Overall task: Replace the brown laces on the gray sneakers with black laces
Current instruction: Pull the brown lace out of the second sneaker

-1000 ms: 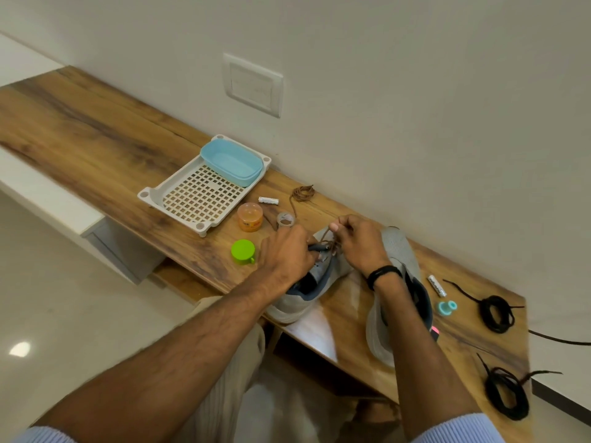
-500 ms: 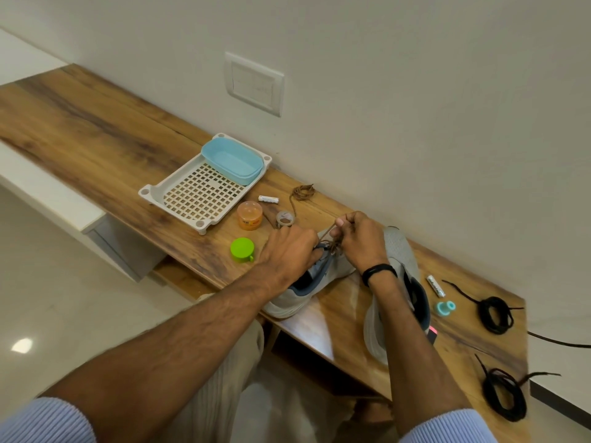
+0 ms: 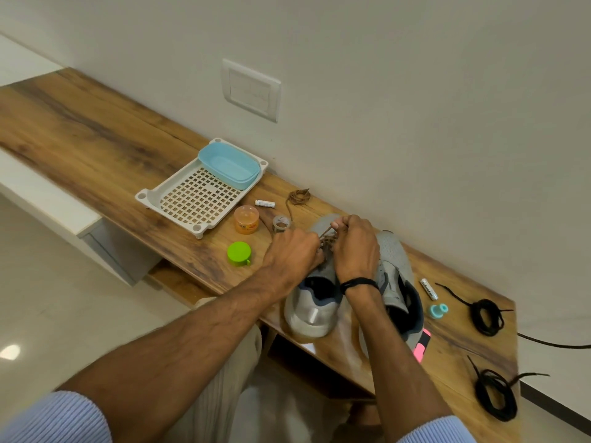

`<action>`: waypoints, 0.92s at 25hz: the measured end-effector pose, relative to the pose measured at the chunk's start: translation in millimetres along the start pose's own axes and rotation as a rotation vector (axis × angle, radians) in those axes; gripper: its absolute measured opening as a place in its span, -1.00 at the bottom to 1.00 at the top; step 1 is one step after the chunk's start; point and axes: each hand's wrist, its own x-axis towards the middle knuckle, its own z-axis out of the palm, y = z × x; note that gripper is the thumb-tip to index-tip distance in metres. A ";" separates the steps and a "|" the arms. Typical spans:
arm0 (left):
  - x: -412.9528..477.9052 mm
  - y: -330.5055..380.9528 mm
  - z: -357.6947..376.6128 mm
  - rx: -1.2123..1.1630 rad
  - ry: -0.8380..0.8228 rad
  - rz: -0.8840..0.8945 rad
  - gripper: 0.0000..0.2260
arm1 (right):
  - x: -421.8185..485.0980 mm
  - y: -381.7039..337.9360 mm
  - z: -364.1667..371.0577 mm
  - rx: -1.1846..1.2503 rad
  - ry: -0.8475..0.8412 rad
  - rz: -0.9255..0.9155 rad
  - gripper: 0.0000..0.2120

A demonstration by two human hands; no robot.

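Several small things lie at left: a tray (image 3: 192, 199), a jar (image 3: 246, 219), a green lid (image 3: 239, 254). One brown coil (image 3: 299, 197) sits far, by the wall. The left hand (image 3: 295, 251) curls down onto the sneaker (image 3: 311, 311) at its lacing and grips the upper, fingertips hidden. Just beside it, the right hand (image 3: 355, 247) pinches the brown lace (image 3: 326, 233) between thumb and forefinger, the strand taut. The other sneaker (image 3: 396, 282) lies to the right. Two black laces (image 3: 486, 316) wait coiled at far right. Lace is light and limp and will likely snag in eyelets, so it is best gripped close to the eyelet, with the soft shoe pinned.
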 end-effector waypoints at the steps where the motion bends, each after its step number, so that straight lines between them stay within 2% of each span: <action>1: 0.2 1.0 1.1 0.002 -0.003 0.002 -0.72 | 1.8 1.2 -0.4 0.010 -0.005 -0.004 -0.88; 5: -2.4 -0.5 3.7 -0.030 0.004 0.000 -0.74 | 12.5 10.6 -3.2 0.146 -0.145 -0.048 -0.86; 9: -1.8 0.3 8.7 -0.035 0.060 0.024 -0.75 | 13.3 13.9 -8.2 0.244 -0.214 0.013 -0.85; 13: -2.2 6.2 8.9 -0.016 0.043 0.076 -0.76 | 11.5 13.6 -10.1 0.246 -0.215 0.117 -0.82; 23: -3.8 7.4 9.3 -0.054 0.069 0.065 -0.73 | 12.1 12.1 -12.0 0.244 -0.259 0.104 -0.81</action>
